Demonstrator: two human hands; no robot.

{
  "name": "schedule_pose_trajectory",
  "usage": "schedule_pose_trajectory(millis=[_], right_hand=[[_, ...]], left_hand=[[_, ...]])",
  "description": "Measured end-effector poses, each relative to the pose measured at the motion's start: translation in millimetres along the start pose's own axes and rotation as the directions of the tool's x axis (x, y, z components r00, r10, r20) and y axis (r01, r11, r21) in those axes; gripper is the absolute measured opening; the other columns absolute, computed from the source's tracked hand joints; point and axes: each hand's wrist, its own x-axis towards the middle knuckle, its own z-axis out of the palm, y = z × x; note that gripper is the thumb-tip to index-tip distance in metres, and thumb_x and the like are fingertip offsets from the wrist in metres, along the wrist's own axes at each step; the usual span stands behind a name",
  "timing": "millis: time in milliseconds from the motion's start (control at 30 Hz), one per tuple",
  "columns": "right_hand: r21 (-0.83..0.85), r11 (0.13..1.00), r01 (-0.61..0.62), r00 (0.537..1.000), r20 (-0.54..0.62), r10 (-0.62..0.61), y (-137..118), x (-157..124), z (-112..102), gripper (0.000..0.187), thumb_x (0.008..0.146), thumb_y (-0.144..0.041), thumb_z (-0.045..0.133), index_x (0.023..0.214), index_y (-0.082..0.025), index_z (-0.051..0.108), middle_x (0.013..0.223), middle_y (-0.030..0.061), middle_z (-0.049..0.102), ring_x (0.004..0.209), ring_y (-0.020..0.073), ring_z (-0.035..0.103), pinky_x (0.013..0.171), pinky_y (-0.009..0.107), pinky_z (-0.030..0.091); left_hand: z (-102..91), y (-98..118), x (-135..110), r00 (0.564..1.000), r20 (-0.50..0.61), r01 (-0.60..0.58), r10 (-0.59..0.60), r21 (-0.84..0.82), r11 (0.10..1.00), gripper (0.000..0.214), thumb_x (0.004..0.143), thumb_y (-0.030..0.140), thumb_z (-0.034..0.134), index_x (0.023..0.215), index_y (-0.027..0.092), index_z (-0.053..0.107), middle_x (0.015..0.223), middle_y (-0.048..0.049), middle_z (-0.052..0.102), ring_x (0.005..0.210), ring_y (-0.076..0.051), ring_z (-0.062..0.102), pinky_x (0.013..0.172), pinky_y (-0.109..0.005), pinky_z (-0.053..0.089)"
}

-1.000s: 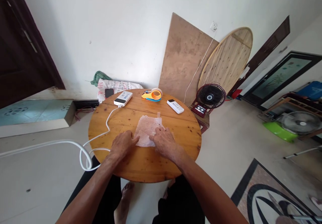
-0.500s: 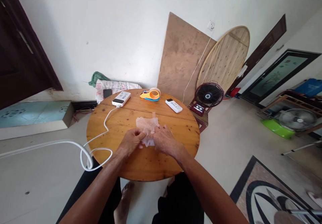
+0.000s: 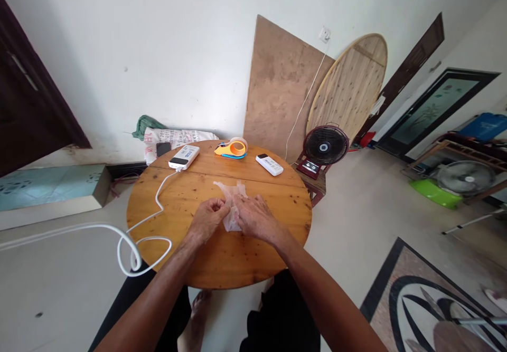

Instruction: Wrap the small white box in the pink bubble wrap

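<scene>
A thin, crinkled clear plastic sheet [image 3: 231, 204] lies bunched at the middle of a round wooden table [image 3: 186, 193]. My left hand [image 3: 206, 219] has its fingers curled and pinches the sheet's left edge. My right hand [image 3: 255, 216] presses on the sheet's right side with fingers bent over it. Both hands meet over the plastic, which is partly folded upward between them.
On the far side of the table lie a white power bank [image 3: 184, 157] with a white cable [image 3: 134, 236] trailing off the left edge, an orange tape dispenser [image 3: 232, 149] and a white remote [image 3: 269, 164]. A small fan [image 3: 325, 146], a board and a round tabletop lean near the wall.
The sheet lay flat under both spread hands a second ago; it is now gathered and folded narrower, with my left fingers curled onto its edge. The view has shifted slightly.
</scene>
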Motion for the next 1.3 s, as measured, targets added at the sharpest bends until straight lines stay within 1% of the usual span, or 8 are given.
schedule_pose_trajectory(millis=[300,600,733,867,1000,1100,1200,1300], right_hand=[[0.201,0.978,-0.052,0.995,-0.075,0.068,7,-5,3,0.041,0.077,-0.020,0.058,0.115,-0.016,0.043,0.106,0.0095,0.062,0.096,0.0218,0.056,0.076,0.030,0.037],[0.344,0.938,-0.042,0.978,-0.178,0.109,18,-12,31,0.069,0.074,-0.019,0.057,0.136,-0.016,0.026,0.110,0.0097,0.060,0.093,0.0207,0.055,0.080,0.032,0.043],[0.365,0.930,-0.031,0.968,-0.219,0.118,17,-11,40,0.075,0.073,-0.016,0.056,0.140,-0.015,0.022,0.112,0.0107,0.059,0.097,0.0213,0.055,0.084,0.034,0.044],[0.409,0.913,-0.009,0.974,-0.202,0.100,21,-15,37,0.073,0.075,-0.015,0.055,0.141,-0.014,0.023,0.114,0.0125,0.059,0.101,0.0216,0.055,0.089,0.036,0.043],[0.584,0.812,-0.003,0.995,-0.082,0.063,40,-27,24,0.071,0.078,-0.018,0.056,0.142,-0.019,0.027,0.124,0.0117,0.057,0.107,0.0205,0.056,0.091,0.034,0.044],[0.641,0.767,-0.032,0.996,-0.040,0.075,52,-34,15,0.050,0.085,-0.020,0.050,0.134,-0.019,0.041,0.121,0.0104,0.060,0.105,0.0200,0.058,0.088,0.033,0.045],[0.590,0.807,-0.014,0.994,-0.080,0.076,50,-32,6,0.032,0.090,-0.021,0.043,0.119,-0.019,0.055,0.115,0.0082,0.063,0.102,0.0195,0.058,0.088,0.032,0.043],[0.511,0.859,-0.015,0.994,-0.087,0.069,36,-20,-2,0.025,0.092,-0.023,0.040,0.104,-0.018,0.061,0.105,0.0069,0.066,0.096,0.0180,0.058,0.084,0.028,0.041]], left_hand=[[22.4,2,5,0.998,0.053,-0.027,0.017,0.208,0.978,0.016,0.065,0.031,0.054,0.056,0.019,0.050,0.050,0.0036,0.054,0.048,-0.011,0.049,0.047,-0.021,0.033],[29.4,26,0,0.996,0.084,-0.057,0.009,0.581,0.812,0.013,0.071,0.024,0.053,0.065,0.017,0.063,0.077,-0.0054,0.062,0.068,-0.016,0.056,0.059,-0.025,0.036],[30.7,30,-1,0.986,0.163,-0.132,0.032,0.650,0.749,0.017,0.073,0.023,0.048,0.067,0.018,0.064,0.075,-0.0063,0.062,0.068,-0.018,0.056,0.060,-0.027,0.035],[24.9,29,-5,0.955,0.282,-0.257,0.090,0.638,0.726,0.017,0.069,0.014,0.046,0.064,0.018,0.062,0.071,-0.0052,0.063,0.067,-0.018,0.057,0.061,-0.027,0.036],[20.0,25,-9,0.899,0.397,-0.400,0.186,0.571,0.716,0.021,0.070,0.009,0.043,0.064,0.017,0.062,0.084,-0.0064,0.065,0.078,-0.017,0.058,0.071,-0.027,0.042],[21.6,18,-13,0.872,0.400,-0.482,0.281,0.612,0.626,0.024,0.074,0.008,0.042,0.071,0.016,0.064,0.091,-0.0088,0.064,0.086,-0.020,0.058,0.081,-0.032,0.044],[25.3,12,-16,0.844,0.382,-0.533,0.377,0.682,0.502,0.021,0.075,0.009,0.044,0.072,0.016,0.063,0.093,-0.0101,0.064,0.090,-0.023,0.056,0.085,-0.038,0.045],[29.1,8,-19,0.821,0.338,-0.551,0.460,0.680,0.484,0.019,0.072,0.006,0.046,0.076,0.017,0.061,0.106,-0.0109,0.062,0.098,-0.024,0.055,0.089,-0.038,0.046]])
